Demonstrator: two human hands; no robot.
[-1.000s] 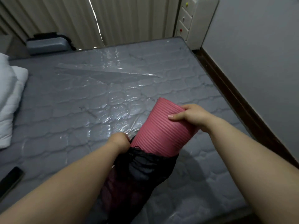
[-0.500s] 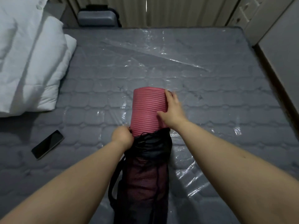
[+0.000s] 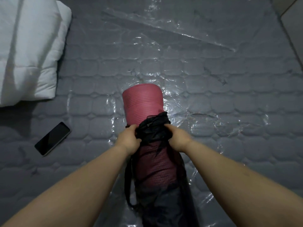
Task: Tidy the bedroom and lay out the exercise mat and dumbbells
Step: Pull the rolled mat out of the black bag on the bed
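Head view — mat (image 3: 143,104) lengthwise, end away

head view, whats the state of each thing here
mat: rolled, part way out of bag
mesh bag: mouth open, bunched round mat
left hand: grips bag mouth
right hand: grips bag mouth
phone: screen dark, flat on mattress
duvet: folded

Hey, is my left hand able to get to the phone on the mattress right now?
Probably yes, once it lets go: the left hand grips the black mesh bag, and only bare mattress lies between it and the phone.
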